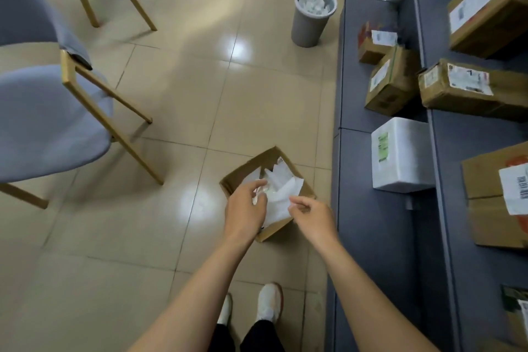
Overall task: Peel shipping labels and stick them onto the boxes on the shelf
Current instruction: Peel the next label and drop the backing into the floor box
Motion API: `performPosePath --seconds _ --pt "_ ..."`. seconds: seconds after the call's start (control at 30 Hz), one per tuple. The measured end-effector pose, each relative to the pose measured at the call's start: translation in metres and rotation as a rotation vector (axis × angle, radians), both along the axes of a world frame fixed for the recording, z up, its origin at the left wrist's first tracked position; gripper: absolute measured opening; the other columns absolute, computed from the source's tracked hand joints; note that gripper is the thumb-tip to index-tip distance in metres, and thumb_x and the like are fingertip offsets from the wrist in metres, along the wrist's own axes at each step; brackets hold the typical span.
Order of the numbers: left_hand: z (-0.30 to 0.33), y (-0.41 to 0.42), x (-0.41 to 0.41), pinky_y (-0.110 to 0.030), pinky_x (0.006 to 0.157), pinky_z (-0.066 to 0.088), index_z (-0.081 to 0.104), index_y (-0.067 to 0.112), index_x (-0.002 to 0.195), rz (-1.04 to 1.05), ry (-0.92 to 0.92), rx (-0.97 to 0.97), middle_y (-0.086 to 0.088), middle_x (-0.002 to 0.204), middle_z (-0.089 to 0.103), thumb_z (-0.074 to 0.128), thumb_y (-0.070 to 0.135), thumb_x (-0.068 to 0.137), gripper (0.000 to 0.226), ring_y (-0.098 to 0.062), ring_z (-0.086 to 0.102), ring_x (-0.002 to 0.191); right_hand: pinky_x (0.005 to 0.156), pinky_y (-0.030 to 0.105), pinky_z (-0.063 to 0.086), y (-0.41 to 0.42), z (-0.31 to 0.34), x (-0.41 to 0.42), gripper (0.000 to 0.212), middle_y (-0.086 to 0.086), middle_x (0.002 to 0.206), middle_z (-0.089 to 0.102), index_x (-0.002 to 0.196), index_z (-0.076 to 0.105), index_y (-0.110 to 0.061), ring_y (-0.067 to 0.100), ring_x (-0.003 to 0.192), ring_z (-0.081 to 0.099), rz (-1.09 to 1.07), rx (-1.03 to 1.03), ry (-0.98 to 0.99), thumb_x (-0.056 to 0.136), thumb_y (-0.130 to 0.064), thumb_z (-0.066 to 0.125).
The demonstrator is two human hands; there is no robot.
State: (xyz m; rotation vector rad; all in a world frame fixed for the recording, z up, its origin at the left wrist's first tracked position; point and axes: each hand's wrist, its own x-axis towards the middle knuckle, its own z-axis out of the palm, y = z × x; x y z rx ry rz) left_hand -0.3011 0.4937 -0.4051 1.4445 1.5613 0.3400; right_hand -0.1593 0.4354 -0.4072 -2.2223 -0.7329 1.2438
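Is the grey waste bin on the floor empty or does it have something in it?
Not empty. The waste bin stands upright, and white paper scraps show heaped near its rim. How deep the pile goes cannot be told.

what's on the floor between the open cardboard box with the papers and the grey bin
Nothing. In the head view, the stretch between the open box and the grey bin is bare tiled floor with only light reflections.

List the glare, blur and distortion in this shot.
Head view: bright ceiling-light glare on the floor tiles, one patch beside the open carton; motion blur smears the chair and frame edges; wide-angle bending curves the shelf; both hands and the paper between them look soft.
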Motion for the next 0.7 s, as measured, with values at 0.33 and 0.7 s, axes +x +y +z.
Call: performPosePath --seconds 0.33,0.7 --pt "-0.032 0.028 -0.012 -0.039 0.110 0.046 0.059 0.020 0.141 -0.093 0.169 0.098 -0.001 0.140 0.063 0.048 0.031 0.103 0.042 -0.019 0.053 0.133 0.063 0.013 0.040 0.042 -0.054 -0.010 0.034 -0.005 0.117 0.065 0.129 0.064 -0.025 0.009 0.100 0.060 0.029 -0.016 0.017 0.096 -0.018 0.063" --pt "-0.028 0.047 -0.009 -0.020 0.101 0.029 0.052 0.024 0.147 -0.166 0.172 0.178 0.002 0.146 0.056 0.045 0.029 0.105 0.042 -0.017 0.043 0.139 0.084 0.028 0.049 0.066 -0.074 -0.004 0.034 -0.005 0.116 0.061 0.128 0.064 -0.029 0.015 0.106 0.058 0.090 0.034 -0.067 0.095 -0.020 0.062"
